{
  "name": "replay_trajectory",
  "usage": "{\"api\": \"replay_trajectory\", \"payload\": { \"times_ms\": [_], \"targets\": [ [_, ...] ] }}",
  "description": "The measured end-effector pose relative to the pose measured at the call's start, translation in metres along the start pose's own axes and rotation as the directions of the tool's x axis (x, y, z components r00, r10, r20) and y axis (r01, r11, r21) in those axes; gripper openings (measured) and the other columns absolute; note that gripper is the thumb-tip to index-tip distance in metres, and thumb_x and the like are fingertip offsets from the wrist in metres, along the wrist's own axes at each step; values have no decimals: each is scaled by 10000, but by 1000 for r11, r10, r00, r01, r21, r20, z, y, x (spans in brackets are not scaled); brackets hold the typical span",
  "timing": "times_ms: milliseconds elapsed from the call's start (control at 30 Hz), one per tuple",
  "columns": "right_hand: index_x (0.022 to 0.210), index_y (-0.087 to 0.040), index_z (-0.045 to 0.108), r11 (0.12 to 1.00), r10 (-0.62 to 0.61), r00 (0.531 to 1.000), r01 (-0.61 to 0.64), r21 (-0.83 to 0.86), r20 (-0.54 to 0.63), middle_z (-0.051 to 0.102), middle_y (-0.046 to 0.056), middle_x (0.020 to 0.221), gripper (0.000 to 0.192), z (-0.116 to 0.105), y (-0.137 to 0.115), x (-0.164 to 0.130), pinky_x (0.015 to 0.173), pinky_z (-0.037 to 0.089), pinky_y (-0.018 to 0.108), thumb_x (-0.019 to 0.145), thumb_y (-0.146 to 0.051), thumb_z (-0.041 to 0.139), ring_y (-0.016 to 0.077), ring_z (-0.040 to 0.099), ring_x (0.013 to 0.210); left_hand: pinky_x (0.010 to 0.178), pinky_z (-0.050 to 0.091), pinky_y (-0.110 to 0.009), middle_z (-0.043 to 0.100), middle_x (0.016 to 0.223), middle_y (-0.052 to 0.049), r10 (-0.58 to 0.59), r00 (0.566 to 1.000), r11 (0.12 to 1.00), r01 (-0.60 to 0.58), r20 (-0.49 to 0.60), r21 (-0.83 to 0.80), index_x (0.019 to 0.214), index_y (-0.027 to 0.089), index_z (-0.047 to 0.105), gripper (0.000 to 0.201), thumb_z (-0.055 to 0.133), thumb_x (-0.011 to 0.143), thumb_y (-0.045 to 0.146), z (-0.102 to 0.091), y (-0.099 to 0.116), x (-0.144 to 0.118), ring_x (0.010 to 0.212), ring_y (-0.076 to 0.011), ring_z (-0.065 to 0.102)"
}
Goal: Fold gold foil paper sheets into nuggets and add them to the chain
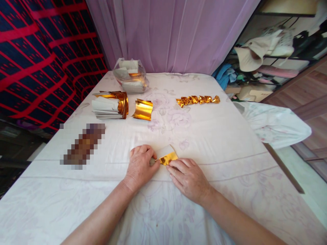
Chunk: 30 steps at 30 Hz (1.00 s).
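Observation:
A sheet of gold foil paper point(168, 158), pale on its back, lies partly folded on the tablecloth between my hands. My left hand point(142, 160) is closed on its left end, thumb and fingers pinching the edge. On the near right edge my right hand point(188, 176) pinches the gold side, fingers bent together. The far corner of the sheet points away from me, pale side up. Farther off lie a small stack of gold sheets point(143, 109) and a thicker curled stack point(106, 108). To the right runs a row of folded gold pieces point(198, 100).
A clear plastic bag point(131, 76) with more sheets stands at the table's back. A blurred-out object point(83, 144) lies on the left. Past the right edge are a white cloth-covered thing point(278, 124) and shelves with caps point(252, 51). A purple curtain point(173, 34) hangs behind.

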State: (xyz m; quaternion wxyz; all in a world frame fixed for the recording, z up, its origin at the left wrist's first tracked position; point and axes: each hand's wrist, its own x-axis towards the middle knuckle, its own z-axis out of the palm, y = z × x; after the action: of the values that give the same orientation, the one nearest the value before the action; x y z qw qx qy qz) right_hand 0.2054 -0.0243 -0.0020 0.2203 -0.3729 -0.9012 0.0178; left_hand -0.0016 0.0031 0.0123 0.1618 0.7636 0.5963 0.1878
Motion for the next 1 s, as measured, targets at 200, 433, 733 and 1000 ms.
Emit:
{"api": "replay_trajectory", "payload": {
  "times_ms": [200, 433, 733, 1000],
  "targets": [
    [1132, -194, 677, 1000, -3, 1000, 3, -18, -1, 688, 74, 1018, 257, -1, -1, 0, 776, 455, 372, 911, -183, 547, 209, 586, 919, 862, 377, -418, 604, 928, -34, -1, 999, 998, 3, -35, 69, 804, 218, 596, 215, 728, 774, 384, 1, 6, -2, 946, -251, 534],
    [1132, -206, 676, 1000, 16, 1000, -16, -3, 6, 694, 62, 1046, 257, 0, -1, -1, 792, 447, 383, 910, -178, 547, 210, 578, 929, 881, 373, -416, 614, 947, -23, -30, 1000, 999, 30, 0, -25, 840, 231, 597, 71, 656, 810, 258, 1, -1, -1, 966, -239, 546],
    [1118, -196, 675, 1000, 23, 1000, -23, 22, 1, 689, 61, 1051, 251, 1, -1, -2, 800, 441, 389, 911, -174, 533, 217, 569, 933, 873, 394, -407, 632, 946, -21, -15, 999, 995, 20, 49, -102, 824, 230, 594, 94, 573, 782, 149, -4, -8, 2, 946, -233, 566],
    [1127, -194, 668, 999, 39, 999, -39, 20, 5, 681, 60, 1034, 251, 0, -2, 0, 811, 448, 382, 912, -175, 540, 218, 560, 924, 862, 399, -382, 650, 978, -32, 106, 990, 988, -115, -89, -99, 948, 220, 634, 186, 511, 859, 113, -2, -10, -6, 951, -211, 572]
  ]
}}
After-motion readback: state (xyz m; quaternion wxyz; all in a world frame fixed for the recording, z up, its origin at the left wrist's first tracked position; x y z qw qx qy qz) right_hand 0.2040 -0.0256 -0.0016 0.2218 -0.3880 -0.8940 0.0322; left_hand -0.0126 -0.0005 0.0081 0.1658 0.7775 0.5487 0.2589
